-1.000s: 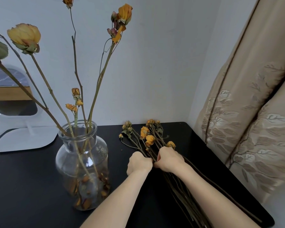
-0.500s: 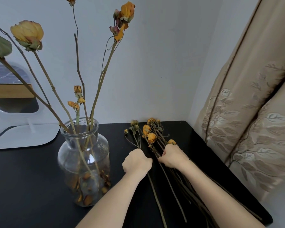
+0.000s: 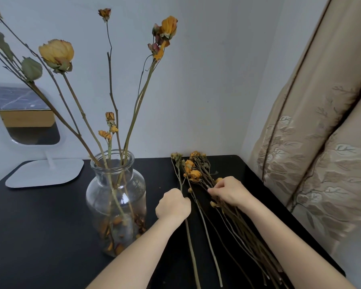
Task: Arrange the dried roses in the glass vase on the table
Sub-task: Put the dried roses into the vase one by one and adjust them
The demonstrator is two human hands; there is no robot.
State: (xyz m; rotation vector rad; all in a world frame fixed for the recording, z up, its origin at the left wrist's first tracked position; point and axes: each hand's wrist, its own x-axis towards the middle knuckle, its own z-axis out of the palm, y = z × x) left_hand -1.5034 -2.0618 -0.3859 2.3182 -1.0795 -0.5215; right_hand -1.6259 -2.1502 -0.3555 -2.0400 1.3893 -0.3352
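White stand mirror (image 3: 25, 115) at back left; beige leaf-embroidered curtain (image 3: 321, 142) — right side.

Left hand (image 3: 173, 203) seemingly grips one stem (image 3: 191, 245); right hand (image 3: 229, 191) on bundle (image 3: 248, 236).

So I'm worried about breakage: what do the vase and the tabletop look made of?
The vase looks like clear glass: stems and fallen petals show through it, with bright glints on its wall. The tabletop is matte black, smooth, with hardly any reflection; maybe painted wood or laminate, I can't tell which.
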